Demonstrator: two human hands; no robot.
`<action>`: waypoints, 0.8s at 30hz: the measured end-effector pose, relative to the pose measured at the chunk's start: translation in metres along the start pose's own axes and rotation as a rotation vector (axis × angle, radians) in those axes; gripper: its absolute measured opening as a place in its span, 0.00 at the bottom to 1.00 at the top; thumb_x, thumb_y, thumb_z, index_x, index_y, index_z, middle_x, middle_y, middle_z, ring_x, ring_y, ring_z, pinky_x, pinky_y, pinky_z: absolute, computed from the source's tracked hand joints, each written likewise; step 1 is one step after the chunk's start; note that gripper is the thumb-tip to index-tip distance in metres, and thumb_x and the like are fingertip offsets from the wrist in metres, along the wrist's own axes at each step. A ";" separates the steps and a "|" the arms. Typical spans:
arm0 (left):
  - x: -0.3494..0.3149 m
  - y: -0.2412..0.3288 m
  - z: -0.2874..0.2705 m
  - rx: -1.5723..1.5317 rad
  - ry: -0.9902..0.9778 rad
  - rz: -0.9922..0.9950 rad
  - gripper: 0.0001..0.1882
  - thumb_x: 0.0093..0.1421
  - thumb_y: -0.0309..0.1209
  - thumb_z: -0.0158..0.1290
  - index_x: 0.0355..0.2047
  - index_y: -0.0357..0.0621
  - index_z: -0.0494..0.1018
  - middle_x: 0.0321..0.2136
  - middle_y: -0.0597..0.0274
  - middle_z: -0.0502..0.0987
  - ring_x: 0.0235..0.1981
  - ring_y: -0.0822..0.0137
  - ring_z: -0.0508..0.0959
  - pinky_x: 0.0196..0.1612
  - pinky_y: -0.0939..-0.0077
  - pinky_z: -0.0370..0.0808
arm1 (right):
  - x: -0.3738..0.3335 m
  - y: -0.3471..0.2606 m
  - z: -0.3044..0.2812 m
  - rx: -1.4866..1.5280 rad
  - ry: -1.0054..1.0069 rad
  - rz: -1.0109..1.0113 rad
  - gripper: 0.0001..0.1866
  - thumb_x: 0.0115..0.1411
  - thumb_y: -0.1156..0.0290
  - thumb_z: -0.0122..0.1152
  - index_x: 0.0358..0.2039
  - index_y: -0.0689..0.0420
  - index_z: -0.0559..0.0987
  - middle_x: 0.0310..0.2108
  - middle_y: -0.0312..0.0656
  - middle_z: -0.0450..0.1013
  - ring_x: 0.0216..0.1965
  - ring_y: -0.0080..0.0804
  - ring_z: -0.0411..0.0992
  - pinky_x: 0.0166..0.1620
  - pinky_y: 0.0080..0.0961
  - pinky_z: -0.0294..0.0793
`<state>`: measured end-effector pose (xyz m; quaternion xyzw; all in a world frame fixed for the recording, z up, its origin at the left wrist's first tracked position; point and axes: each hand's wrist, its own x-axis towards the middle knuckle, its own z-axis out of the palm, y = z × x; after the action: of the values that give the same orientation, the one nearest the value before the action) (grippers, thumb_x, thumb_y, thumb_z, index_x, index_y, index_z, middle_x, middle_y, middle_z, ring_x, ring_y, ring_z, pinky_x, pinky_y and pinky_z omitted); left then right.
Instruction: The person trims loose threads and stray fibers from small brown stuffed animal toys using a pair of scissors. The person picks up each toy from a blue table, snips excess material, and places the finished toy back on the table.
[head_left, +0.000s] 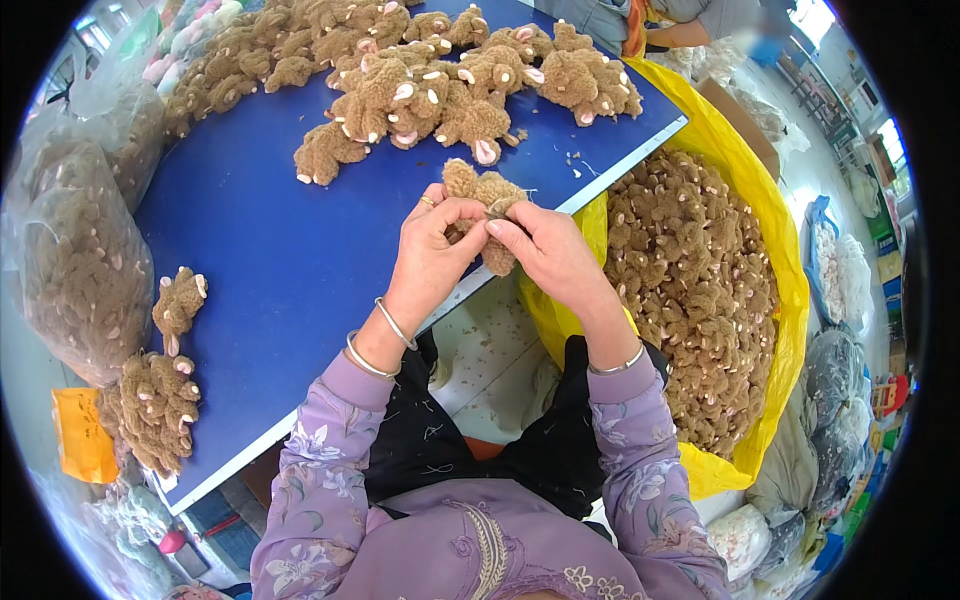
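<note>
Between my two hands, over the near edge of the blue table point(250, 250), is a brown plush toy skin point(485, 187) with fuzzy fabric. My left hand point(432, 240) pinches its left side, thumb and forefinger meeting near the middle. My right hand point(552, 248) grips the other side, with fingertips almost touching those of the left. What the fingertips work on is too small to make out. Beyond my hands lies a heap of similar brown plush pieces point(400, 95) with pink-and-white ears. One single piece point(325, 153) rests at the heap's near left edge.
A yellow sack point(790, 330) full of brown plush pieces point(690, 290) stands to my right against the table edge. More plush pieces point(155, 410) sit at the left corner, beside a clear plastic bag point(80, 250) and an orange packet point(84, 435). Another person point(690, 20) is across the table.
</note>
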<state>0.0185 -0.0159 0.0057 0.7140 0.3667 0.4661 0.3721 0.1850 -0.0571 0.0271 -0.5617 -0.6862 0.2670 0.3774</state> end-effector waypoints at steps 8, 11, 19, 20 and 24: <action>0.001 0.000 0.001 -0.061 0.013 -0.015 0.04 0.53 0.20 0.57 0.30 0.38 0.74 0.28 0.68 0.67 0.28 0.77 0.67 0.31 0.84 0.66 | -0.002 0.006 -0.008 0.424 0.197 0.035 0.19 0.67 0.58 0.50 0.26 0.61 0.71 0.19 0.36 0.66 0.20 0.25 0.64 0.24 0.24 0.61; 0.003 -0.005 0.000 -0.075 0.012 0.017 0.03 0.53 0.19 0.53 0.29 0.38 0.72 0.29 0.69 0.67 0.29 0.78 0.66 0.33 0.84 0.64 | 0.002 0.028 -0.031 0.785 0.337 0.145 0.20 0.69 0.54 0.44 0.31 0.58 0.71 0.23 0.31 0.66 0.16 0.13 0.54 0.19 0.15 0.51; 0.006 -0.015 -0.011 -0.175 -0.102 -0.090 0.02 0.50 0.20 0.49 0.26 0.37 0.69 0.35 0.64 0.68 0.32 0.73 0.67 0.36 0.80 0.67 | 0.005 0.046 -0.010 0.444 0.105 0.199 0.19 0.63 0.59 0.56 0.47 0.61 0.73 0.37 0.33 0.74 0.22 0.11 0.59 0.24 0.12 0.57; 0.006 -0.013 -0.009 -0.172 -0.104 -0.099 0.02 0.50 0.20 0.49 0.26 0.38 0.69 0.37 0.63 0.70 0.34 0.71 0.69 0.38 0.79 0.68 | 0.003 0.048 -0.005 0.454 0.085 0.193 0.18 0.62 0.61 0.57 0.45 0.62 0.73 0.34 0.33 0.74 0.24 0.13 0.60 0.27 0.14 0.60; 0.005 -0.011 -0.010 0.316 0.009 0.227 0.07 0.47 0.20 0.50 0.29 0.38 0.73 0.49 0.56 0.70 0.48 0.56 0.66 0.51 0.68 0.66 | 0.004 0.031 0.003 0.447 0.062 0.250 0.13 0.61 0.67 0.58 0.39 0.64 0.73 0.29 0.35 0.71 0.30 0.19 0.66 0.34 0.20 0.67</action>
<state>0.0081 -0.0049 0.0007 0.7983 0.3539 0.4449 0.1987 0.1997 -0.0455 0.0015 -0.5526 -0.5236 0.4393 0.4770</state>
